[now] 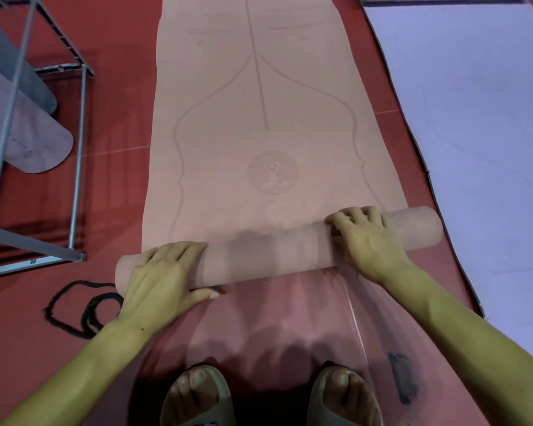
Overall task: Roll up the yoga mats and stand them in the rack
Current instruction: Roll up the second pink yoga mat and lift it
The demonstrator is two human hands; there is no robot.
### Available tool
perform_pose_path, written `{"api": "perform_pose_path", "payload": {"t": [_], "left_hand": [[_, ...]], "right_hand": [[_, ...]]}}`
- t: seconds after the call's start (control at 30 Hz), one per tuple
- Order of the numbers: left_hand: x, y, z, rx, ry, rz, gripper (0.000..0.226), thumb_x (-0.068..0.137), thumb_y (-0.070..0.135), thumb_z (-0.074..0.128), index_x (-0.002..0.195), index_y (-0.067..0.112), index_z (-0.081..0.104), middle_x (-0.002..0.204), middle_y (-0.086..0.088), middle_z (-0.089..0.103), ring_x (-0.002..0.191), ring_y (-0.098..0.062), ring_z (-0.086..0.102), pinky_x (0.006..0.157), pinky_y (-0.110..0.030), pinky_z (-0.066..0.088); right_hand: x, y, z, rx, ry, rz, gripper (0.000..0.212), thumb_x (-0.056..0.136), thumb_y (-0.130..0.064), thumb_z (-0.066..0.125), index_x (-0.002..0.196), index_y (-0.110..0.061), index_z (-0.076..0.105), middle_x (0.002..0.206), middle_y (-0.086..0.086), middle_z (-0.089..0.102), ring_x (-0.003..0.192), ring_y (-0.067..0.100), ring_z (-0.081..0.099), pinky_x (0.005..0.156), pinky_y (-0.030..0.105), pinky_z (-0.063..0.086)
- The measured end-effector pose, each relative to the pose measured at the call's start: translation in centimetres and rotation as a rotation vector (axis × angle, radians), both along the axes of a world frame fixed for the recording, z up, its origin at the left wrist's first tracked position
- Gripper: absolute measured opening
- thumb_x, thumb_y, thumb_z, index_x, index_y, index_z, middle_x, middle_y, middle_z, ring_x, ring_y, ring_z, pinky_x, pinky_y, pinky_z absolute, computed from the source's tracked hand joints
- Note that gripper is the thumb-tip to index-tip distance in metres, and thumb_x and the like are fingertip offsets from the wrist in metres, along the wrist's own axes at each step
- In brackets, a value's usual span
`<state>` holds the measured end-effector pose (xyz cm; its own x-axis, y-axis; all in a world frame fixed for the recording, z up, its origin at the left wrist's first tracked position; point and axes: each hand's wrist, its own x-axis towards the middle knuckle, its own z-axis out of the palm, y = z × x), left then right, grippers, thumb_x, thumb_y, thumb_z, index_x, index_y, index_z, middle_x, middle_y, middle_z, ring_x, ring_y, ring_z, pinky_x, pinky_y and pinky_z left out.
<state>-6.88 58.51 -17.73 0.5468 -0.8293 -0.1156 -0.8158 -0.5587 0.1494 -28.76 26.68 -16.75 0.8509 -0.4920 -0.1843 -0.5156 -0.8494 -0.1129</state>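
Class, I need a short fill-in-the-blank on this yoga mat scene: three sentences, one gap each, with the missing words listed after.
1. Both hands rest on the rolled part of the ____ mat.
2. The left hand is near the roll's left end, and the right hand is near its ____ end.
3. The metal rack stands to the ____ of the mat being rolled.

Missing words: pink; right; left

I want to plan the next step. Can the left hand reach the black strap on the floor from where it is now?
Probably yes. The left hand rests on the roll's left end, and the black strap lies on bare red floor just beside that wrist, with nothing between them. It would have to let go of the roll first.
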Motion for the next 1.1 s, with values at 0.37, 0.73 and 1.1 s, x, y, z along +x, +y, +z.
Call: {"api": "perform_pose_path", "payload": {"t": [0.37,0.73,1.1], "left_hand": [[6.0,-1.7,1.0,0.197,0.220,-0.155,0.090,0.069,0.065,0.086,0.145,0.052,0.041,0.133,0.024,0.064,0.118,-0.011,0.065,0.090,-0.038,0.054],[8.5,-3.2,2.1,0.263,0.388,-0.127,0.098,0.062,0.082,0.079,0.147,0.070,0.031,0.136,0.038,0.056,0.123,0.002,0.055,0.096,-0.034,0.049],[3.5,-1.6,0.3,-0.090,-0.067,-0.094,0.080,0.085,0.077,0.060,0.141,0.020,0.057,0.135,0.001,0.058,0.121,-0.026,0.057,0.093,-0.046,0.053]], "right_hand": [[2.2,1.7,-0.5,0.034,0.089,0.108,0.091,0.064,-0.063,0.046,0.146,-0.024,0.054,0.143,0.012,0.050,0.127,0.040,0.049,0.115,0.068,0.029],[3.1,-0.6,-0.7,0.008,-0.004,0.202,0.100,0.064,-0.098,0.053,0.128,-0.021,0.053,0.117,0.000,0.052,0.104,0.027,0.053,0.103,0.050,0.042],[4.9,-0.2,-0.7,-0.080,-0.019,0.111,0.081,0.082,-0.085,0.034,0.123,-0.022,0.066,0.117,0.008,0.050,0.104,0.034,0.049,0.102,0.062,0.041]]}}
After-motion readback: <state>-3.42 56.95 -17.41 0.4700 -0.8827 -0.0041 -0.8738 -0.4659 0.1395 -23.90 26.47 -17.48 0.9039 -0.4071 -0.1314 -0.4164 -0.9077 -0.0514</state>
